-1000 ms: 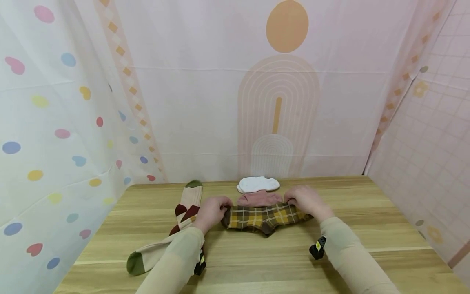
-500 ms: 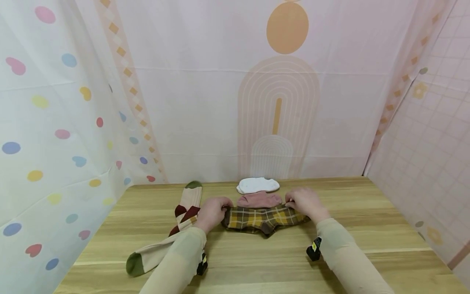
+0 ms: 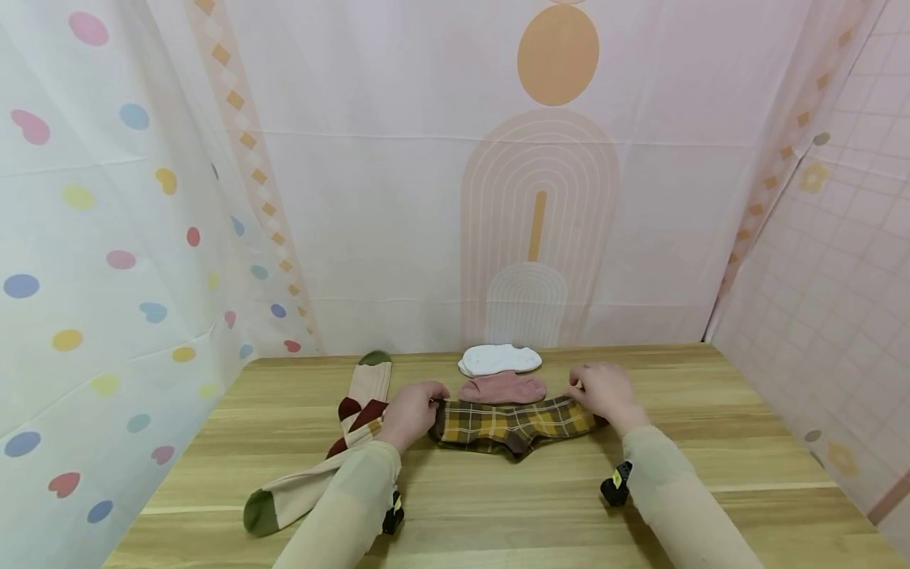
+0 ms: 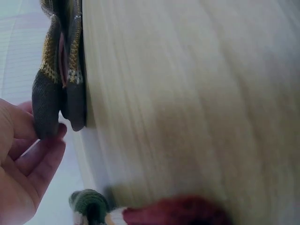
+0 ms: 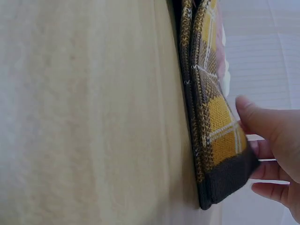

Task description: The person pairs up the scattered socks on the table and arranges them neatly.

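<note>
A pair of brown-and-yellow plaid socks (image 3: 483, 423) lies stacked on the wooden table, toes to the left and cuffs to the right. In the left wrist view, my left hand (image 4: 23, 159) pinches the dark toe (image 4: 47, 103) of the upper sock; the lower toe hangs free beside it. At the other end, my right hand (image 3: 604, 393) is by the cuffs. The right wrist view shows its fingers (image 5: 269, 171) touching the dark cuff (image 5: 232, 176) from behind, with the thumb apart from them near the sock's edge.
Just behind the plaid pair lie pink socks (image 3: 502, 387), and beyond those white socks (image 3: 501, 359). To the left, long cream socks (image 3: 295, 490) with green toes and dark red heels cross each other. Patterned curtains (image 3: 398, 197) stand around the table (image 3: 512, 514).
My right hand has shifted slightly right along the plaid socks toward their cuff end. The left hand stays at the toes. The other socks have not moved.
</note>
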Available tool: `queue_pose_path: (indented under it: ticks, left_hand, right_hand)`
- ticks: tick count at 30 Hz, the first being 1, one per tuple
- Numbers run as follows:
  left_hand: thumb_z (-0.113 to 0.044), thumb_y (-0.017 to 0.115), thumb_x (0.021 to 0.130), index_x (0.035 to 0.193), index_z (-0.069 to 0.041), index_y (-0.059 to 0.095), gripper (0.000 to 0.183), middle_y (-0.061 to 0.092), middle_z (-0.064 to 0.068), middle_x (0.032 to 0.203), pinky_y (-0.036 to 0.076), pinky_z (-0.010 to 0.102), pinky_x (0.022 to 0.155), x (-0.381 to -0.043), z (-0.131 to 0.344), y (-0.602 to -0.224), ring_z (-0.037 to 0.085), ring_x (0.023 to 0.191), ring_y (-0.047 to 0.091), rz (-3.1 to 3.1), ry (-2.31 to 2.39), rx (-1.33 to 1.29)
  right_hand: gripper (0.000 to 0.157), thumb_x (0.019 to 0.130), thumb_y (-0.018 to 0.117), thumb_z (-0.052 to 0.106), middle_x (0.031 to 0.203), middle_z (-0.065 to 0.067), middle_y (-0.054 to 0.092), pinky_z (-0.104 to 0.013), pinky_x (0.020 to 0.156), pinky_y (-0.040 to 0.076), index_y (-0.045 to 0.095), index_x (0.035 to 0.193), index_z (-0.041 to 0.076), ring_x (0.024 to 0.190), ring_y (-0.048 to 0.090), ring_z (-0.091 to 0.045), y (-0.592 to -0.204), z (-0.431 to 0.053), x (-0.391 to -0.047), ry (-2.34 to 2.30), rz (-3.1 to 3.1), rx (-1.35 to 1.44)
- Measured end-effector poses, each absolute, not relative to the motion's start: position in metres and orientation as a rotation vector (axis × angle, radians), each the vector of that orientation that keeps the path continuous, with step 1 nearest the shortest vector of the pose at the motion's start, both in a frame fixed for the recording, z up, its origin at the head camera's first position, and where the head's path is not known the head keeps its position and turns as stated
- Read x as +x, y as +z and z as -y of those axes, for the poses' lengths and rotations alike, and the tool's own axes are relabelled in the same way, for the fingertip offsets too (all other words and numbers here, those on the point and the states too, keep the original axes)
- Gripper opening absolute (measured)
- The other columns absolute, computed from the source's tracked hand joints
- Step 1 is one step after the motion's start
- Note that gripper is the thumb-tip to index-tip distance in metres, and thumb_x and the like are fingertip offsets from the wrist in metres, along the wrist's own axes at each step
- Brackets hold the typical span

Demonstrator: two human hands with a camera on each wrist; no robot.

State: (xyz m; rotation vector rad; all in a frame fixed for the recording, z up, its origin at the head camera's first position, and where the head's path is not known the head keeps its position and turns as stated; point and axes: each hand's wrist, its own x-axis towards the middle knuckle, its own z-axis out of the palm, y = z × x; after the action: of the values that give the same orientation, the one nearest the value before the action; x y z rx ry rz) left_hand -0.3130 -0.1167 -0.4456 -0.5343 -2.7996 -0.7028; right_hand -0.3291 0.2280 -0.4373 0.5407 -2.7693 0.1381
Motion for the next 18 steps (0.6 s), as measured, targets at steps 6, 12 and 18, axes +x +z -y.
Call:
queue_pose_path:
  ticks: [6,12,18]
  left_hand:
    - [-0.007,0.068,0.092,0.113,-0.009,0.072,0.021,0.071,0.007,0.11,0.055,0.044,0.079,-0.306,0.111,-0.439,0.026,0.097,0.067,2.784,-0.696,-0.524]
    - [-0.006,0.071,0.089,0.109,-0.003,0.073,0.02,0.072,0.011,0.107,0.053,0.047,0.088,-0.293,0.097,-0.426,0.03,0.101,0.067,2.638,-0.688,-0.753]
    - [-0.007,0.072,0.088,0.113,0.001,0.069,0.026,0.069,0.015,0.11,0.05,0.047,0.092,-0.278,0.076,-0.416,0.033,0.104,0.064,2.592,-0.623,-1.023]
  right_hand:
    - [0.017,0.09,0.074,0.029,0.093,-0.007,0.069,-0.05,0.078,0.052,0.07,0.091,0.012,0.087,0.064,-0.032,-0.436,-0.231,-0.321,0.19,2.764,0.511]
    - [0.017,0.088,0.076,0.027,0.099,-0.007,0.07,-0.049,0.078,0.053,0.073,0.098,0.013,0.09,0.066,-0.031,-0.43,-0.228,-0.311,0.267,2.733,0.551]
    - [0.022,0.091,0.073,0.025,0.107,-0.009,0.07,-0.047,0.081,0.054,0.072,0.106,0.01,0.094,0.067,-0.029,-0.42,-0.219,-0.299,0.438,2.773,0.626]
